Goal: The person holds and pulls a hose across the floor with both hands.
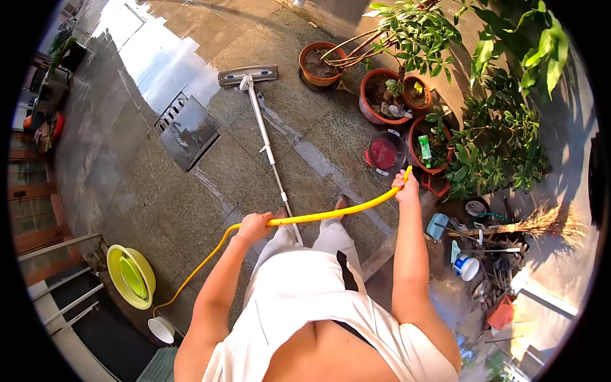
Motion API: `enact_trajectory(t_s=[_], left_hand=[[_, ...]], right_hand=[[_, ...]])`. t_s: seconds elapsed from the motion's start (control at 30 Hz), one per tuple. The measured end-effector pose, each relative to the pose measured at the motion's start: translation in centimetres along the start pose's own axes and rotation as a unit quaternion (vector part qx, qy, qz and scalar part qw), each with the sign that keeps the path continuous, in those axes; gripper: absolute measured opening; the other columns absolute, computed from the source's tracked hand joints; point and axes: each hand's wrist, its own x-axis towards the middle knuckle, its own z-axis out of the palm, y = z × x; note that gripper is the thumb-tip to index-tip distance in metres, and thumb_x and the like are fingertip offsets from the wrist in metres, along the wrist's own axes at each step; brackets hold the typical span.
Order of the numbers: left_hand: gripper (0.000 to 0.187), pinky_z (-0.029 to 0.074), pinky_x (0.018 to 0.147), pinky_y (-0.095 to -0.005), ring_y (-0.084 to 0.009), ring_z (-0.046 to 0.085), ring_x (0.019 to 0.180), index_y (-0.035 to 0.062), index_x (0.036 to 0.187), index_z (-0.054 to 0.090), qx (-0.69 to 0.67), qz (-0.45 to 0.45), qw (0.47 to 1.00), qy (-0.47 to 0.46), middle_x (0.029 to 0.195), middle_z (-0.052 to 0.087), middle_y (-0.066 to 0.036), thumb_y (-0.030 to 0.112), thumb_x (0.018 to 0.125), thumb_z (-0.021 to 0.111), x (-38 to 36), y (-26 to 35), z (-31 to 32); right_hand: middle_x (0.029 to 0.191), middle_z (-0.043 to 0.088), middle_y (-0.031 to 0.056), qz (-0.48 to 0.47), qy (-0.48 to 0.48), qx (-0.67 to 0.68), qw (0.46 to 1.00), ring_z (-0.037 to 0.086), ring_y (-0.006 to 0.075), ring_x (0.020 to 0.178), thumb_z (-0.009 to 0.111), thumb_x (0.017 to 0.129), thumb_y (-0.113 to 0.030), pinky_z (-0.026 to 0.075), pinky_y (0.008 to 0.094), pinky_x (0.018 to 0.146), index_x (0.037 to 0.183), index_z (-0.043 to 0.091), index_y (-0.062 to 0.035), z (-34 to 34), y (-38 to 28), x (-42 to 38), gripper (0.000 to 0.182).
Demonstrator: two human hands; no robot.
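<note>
A yellow hose (324, 215) stretches across in front of my body between both hands. My left hand (254, 228) is wrapped round it at the left, and from there the hose drops to the ground near a white bowl (161, 329). Near the hose's end, my right hand (406, 186) is closed on it; the short tip pokes up above the fingers. No water is visible coming out. Beyond the hose, a flat mop (262, 127) lies on the paving, its handle reaching toward my feet. A dark grey slotted panel (188, 135) lies left of the mop.
Potted plants (377, 105) line the right side, beside a dark bucket (389, 153) with something red inside. A straw broom (541, 226), a dustpan (438, 226) and a white bucket (466, 267) are at right. Yellow-green basins (114, 261) stand left. Wet paving (168, 60) reflects sky.
</note>
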Motion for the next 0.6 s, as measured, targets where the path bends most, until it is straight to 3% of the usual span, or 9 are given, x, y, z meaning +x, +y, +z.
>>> enact_trajectory(t_s=[0.37,0.6], left_hand=[[0.021,0.051,0.065,-0.0441,-0.031,0.065,0.071,0.0147,0.099,0.065,-0.002,0.038,0.998,0.044,0.076,0.067,-0.01,0.023,0.079,0.066,-1.9,0.5,-1.0],[0.023,0.052,0.068,-0.0449,-0.0318,0.066,0.076,0.0181,0.101,0.067,-0.032,0.008,0.998,0.051,0.081,0.068,-0.01,0.026,0.079,0.065,-1.5,-0.5,1.7]], right_hand=[[0.065,0.042,0.003,0.021,-0.036,-0.02,0.999,0.034,0.0094,0.045,0.038,0.1,-0.039,0.031,0.0231,0.042,0.096,0.045,-0.0067,0.1,-1.5,-3.0,0.033],[0.067,0.043,0.0033,0.048,-0.061,-0.055,0.995,0.036,0.0106,0.046,0.037,0.1,-0.035,0.034,0.0228,0.042,0.1,0.045,-0.0034,-0.3,-2.4,-1.1,0.033]])
